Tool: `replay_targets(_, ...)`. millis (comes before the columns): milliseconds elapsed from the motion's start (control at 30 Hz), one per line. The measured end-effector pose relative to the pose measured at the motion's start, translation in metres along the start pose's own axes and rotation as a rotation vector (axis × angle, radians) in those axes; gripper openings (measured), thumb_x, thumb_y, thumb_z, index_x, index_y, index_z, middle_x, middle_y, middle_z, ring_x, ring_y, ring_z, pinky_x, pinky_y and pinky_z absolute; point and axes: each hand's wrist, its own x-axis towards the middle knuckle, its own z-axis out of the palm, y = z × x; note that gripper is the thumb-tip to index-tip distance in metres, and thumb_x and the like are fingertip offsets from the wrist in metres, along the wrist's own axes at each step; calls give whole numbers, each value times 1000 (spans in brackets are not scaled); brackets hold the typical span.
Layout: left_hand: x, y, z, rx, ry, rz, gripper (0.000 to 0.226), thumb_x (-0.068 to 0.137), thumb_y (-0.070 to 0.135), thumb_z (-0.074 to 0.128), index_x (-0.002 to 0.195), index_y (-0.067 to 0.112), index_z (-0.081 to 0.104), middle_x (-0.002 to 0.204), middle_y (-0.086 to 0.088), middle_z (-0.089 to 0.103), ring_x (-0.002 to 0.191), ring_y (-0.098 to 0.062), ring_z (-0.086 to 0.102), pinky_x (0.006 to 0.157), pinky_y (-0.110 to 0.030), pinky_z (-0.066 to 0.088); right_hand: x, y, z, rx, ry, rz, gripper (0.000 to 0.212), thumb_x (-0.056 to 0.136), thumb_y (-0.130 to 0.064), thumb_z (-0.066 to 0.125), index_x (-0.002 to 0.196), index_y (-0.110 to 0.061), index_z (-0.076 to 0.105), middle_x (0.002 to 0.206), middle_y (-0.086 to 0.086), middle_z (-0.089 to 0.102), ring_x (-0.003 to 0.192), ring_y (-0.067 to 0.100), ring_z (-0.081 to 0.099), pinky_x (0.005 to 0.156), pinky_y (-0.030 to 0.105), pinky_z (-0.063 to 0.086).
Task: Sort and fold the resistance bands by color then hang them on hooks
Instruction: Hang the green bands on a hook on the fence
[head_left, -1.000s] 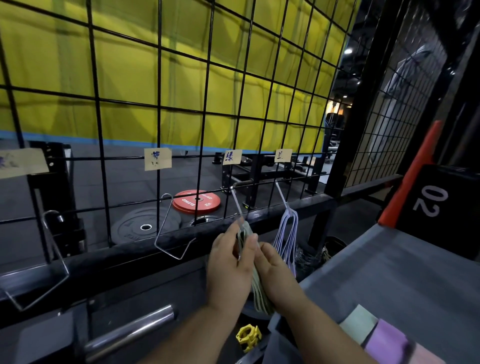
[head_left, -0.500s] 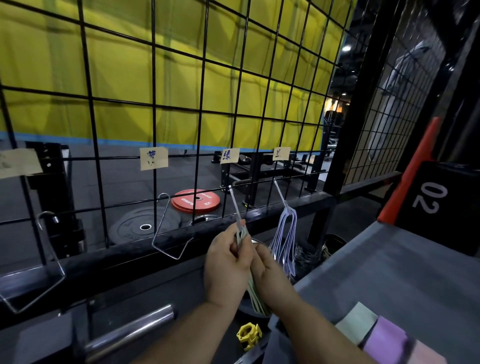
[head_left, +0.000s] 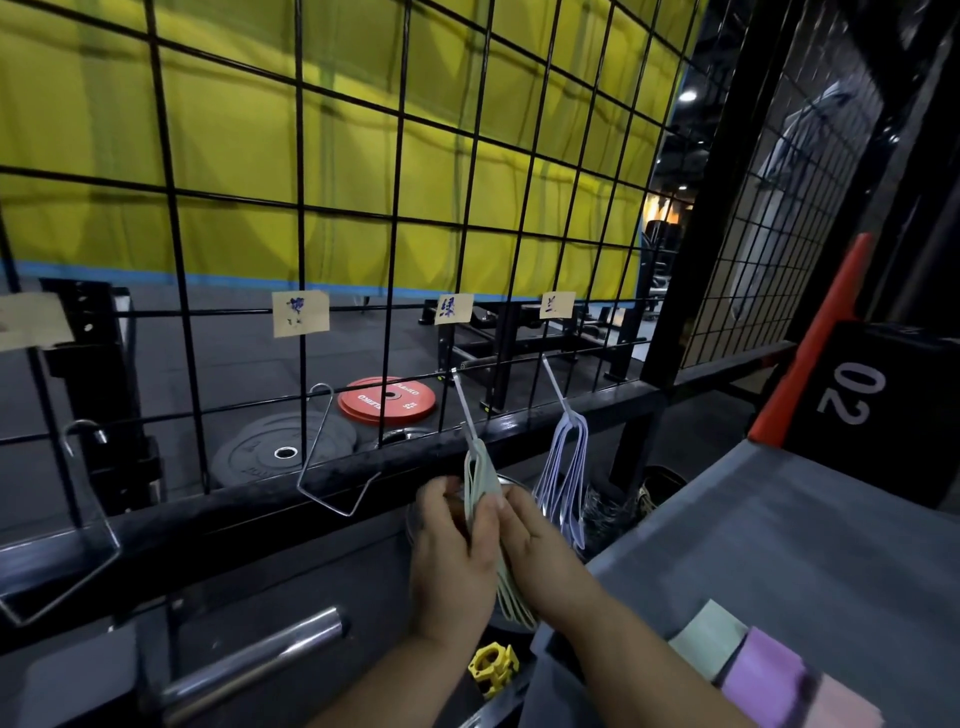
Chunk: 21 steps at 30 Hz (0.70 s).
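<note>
A black grid (head_left: 395, 218) crosses the frame, and along its lower row sit four paper labels: one (head_left: 28, 321) at the left edge, one (head_left: 300, 313) left of centre, and two (head_left: 455, 308) (head_left: 557, 304) at centre. Four wire hooks hang under them. The first hook (head_left: 78, 525) and the second hook (head_left: 332, 467) are bare, the third hook (head_left: 464, 408) carries the green bands (head_left: 480, 467), and the fourth hook (head_left: 555, 382) carries the lilac bands (head_left: 561, 478). Behind the grid lie one red plate (head_left: 387, 400) and overlapping grey plates (head_left: 283, 452), whose count is unclear. At lower left is one steel bar (head_left: 254, 660), and at bottom centre one yellow collar (head_left: 493, 667). The left hand (head_left: 452, 561) curls round the green bundle with its thumb pressed on the front. The right hand (head_left: 540, 551) pinches the bundle from the other side, just beside the left. On the grey table (head_left: 779, 519) at lower right lie three folded bands: green (head_left: 709, 644), purple (head_left: 763, 670) and pink (head_left: 847, 701). One black box (head_left: 872, 405) marked 02 stands above them. A second ago the fingers covered the top of the green bundle at the hook's tip. Now its loops show above the fingers, hanging from that tip, and both hands grip a little lower.
</note>
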Motion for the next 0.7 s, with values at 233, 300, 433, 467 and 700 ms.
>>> replay_targets(233, -8, -6, -1, 99, -121, 69, 42, 89, 63, 25, 87, 23, 39, 71, 2, 59, 64, -14, 60, 57, -35, 49, -7, 8, -1, -13, 56, 30, 25, 100, -39, 40, 101, -29, 62, 97, -10, 70, 91, -6, 63, 76, 7, 44)
replay_targets(300, -11, -8, -2, 149, -135, 87, 45, 84, 63, 24, 89, 22, 41, 70, 4, 58, 63, -5, 57, 58, -33, 49, -8, 11, -1, -9, 63, 38, 27, 102, -33, 38, 101, -23, 63, 93, -7, 69, 87, -2, 64, 75, 9, 46)
replay_targets(433, -17, -9, -4, 207, -199, 112, 39, 84, 59, 30, 95, 23, 40, 70, 17, 46, 60, 8, 46, 53, -13, 38, -12, 21, 1, 26, 71, 59, 30, 104, -31, 34, 100, -19, 62, 93, -2, 69, 90, 3, 65, 79, 13, 47)
replay_targets(467, -18, -10, -4, 221, -210, 116, 38, 85, 57, 32, 99, 23, 42, 71, 18, 46, 61, 8, 45, 53, -10, 37, -13, 22, 2, 23, 74, 58, 30, 104, -31, 33, 100, -20, 61, 93, -2, 68, 89, -1, 64, 77, 10, 46)
replay_targets(700, -19, -14, -4, 319, -292, 109, 37, 97, 43, 38, 122, 15, 44, 88, 8, 53, 85, -18, 60, 66, -26, 39, -17, 28, 0, 51, 59, 78, 29, 105, -24, 32, 98, -21, 59, 95, 1, 67, 82, -3, 63, 72, 8, 47)
